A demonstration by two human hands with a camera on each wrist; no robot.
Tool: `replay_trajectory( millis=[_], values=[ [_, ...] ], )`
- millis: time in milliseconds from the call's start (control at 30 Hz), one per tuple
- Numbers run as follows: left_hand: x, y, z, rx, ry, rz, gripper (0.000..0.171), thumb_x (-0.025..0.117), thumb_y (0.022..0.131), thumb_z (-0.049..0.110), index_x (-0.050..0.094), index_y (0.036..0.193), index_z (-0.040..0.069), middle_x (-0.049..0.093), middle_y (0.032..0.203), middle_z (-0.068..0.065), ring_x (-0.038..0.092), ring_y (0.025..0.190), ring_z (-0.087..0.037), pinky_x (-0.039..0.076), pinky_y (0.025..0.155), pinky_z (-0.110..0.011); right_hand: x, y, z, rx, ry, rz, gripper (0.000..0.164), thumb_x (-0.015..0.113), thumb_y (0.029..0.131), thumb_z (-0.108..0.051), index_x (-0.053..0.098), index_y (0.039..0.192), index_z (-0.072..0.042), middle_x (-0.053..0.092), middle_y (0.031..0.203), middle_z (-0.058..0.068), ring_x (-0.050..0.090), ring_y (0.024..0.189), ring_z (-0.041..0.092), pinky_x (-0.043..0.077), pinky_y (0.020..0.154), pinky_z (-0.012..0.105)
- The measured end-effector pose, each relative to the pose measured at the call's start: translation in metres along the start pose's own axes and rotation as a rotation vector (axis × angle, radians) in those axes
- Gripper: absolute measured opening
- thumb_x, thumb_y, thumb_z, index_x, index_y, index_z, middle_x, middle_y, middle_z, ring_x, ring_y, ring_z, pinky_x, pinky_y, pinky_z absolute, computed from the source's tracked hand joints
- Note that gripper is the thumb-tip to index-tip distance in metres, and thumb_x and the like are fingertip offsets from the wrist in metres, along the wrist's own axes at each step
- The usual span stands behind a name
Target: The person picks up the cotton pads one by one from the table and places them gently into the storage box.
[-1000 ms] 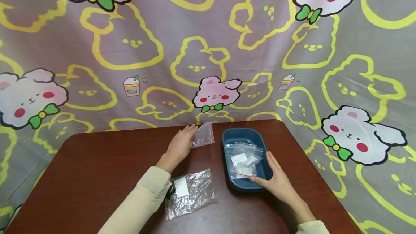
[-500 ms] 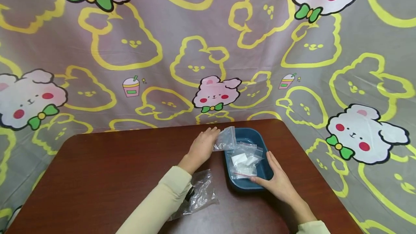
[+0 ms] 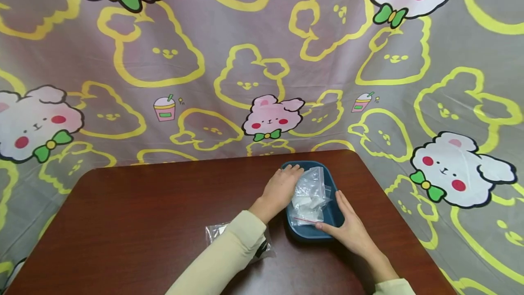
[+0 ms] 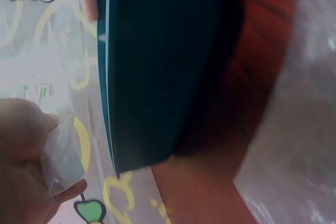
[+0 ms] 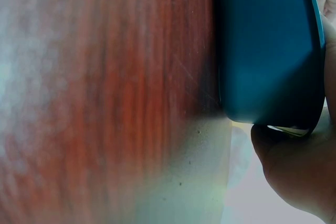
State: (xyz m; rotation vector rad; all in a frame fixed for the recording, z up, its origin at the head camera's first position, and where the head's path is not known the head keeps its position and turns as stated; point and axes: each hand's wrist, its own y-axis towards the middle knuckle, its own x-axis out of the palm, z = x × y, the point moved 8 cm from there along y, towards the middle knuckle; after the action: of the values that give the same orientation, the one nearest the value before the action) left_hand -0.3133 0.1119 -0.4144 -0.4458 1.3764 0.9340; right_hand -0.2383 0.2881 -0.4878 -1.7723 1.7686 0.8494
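A dark blue rectangular bin (image 3: 309,236) stands on the table, its left wall (image 4: 155,77) large in the left wrist view. Over its far part, my left hand (image 3: 281,188) pinches a clear zip bag (image 3: 314,177) between thumb and fingers; the left wrist view catches the bag's corner (image 4: 64,163) at the fingertips. Clear bags with white pieces (image 3: 309,213) lie inside, partly covered by the held bag. My right hand (image 3: 353,227) holds the bin at its near right side, the thumb curled over the near rim, as the right wrist view (image 5: 299,174) confirms.
A larger clear plastic bag (image 3: 214,232) lies on the brown table (image 3: 143,222), mostly hidden under my left sleeve (image 3: 221,251). Behind and to the right hangs a patterned cloth (image 3: 196,58), close to the table's far edge.
My left hand has moved right from the table beyond the bin's left side, carrying the clear zip bag over the bin. The right hand and the bin have stayed put.
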Motion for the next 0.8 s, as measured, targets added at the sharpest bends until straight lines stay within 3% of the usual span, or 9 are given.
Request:
replay_trajectory(
  millis=[300,800],
  values=[
    [0.014,0.01,0.031,0.039,0.07,-0.042,0.041,0.043,0.108,0.007,0.053,0.147,0.014,0.05,0.151,-0.004,0.044,0.14,-0.024,0.04,0.112,-0.044,0.001,0.001,0.0,0.004,-0.001,0.0,0.12,0.082,0.077,-0.055,0.015,0.16,-0.002,0.013,0.165,0.021,0.021,0.148,0.043,0.026,0.112,0.067],
    [0.019,0.012,0.045,0.053,0.115,-0.048,0.043,0.05,0.106,0.01,0.052,0.148,0.017,0.049,0.152,-0.002,0.044,0.141,-0.021,0.04,0.112,-0.041,0.001,0.001,-0.001,-0.029,0.041,0.032,0.116,0.085,0.077,-0.049,0.017,0.16,-0.004,0.018,0.164,0.019,0.028,0.144,0.042,0.028,0.111,0.068]
  ],
)
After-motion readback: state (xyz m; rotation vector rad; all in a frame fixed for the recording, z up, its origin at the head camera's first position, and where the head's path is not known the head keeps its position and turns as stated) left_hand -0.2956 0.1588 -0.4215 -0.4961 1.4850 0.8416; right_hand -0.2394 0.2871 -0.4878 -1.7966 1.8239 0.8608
